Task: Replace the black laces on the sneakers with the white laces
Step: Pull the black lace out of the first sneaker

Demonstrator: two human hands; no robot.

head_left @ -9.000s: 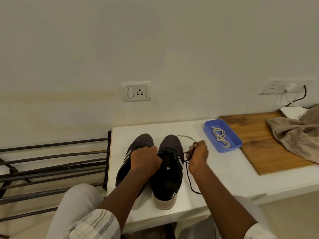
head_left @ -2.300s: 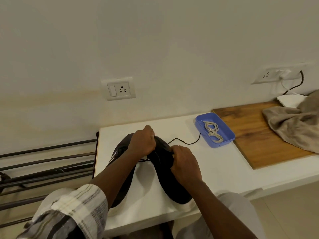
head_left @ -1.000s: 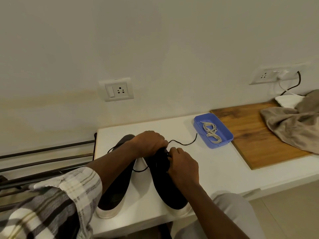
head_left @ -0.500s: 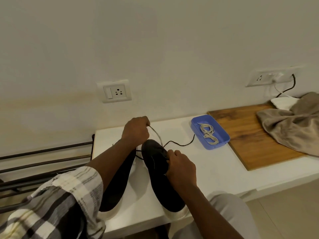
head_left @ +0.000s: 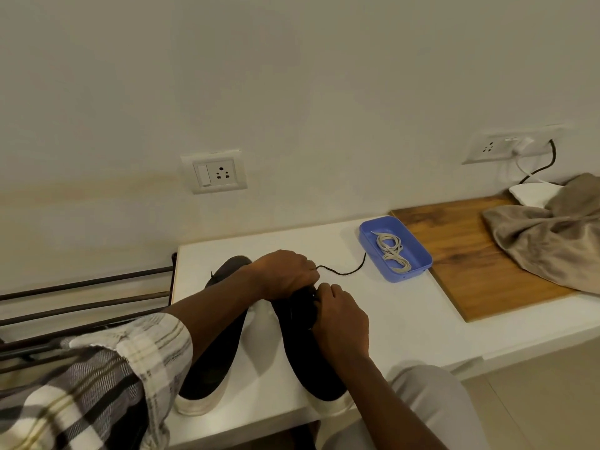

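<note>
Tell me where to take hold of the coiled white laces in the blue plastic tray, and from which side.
Pinch the coiled white laces at the middle, where the loops cross, so the whole bundle should lift together. Come straight down from above: the blue plastic tray is open-topped and its raised walls block any sideways approach.
</note>
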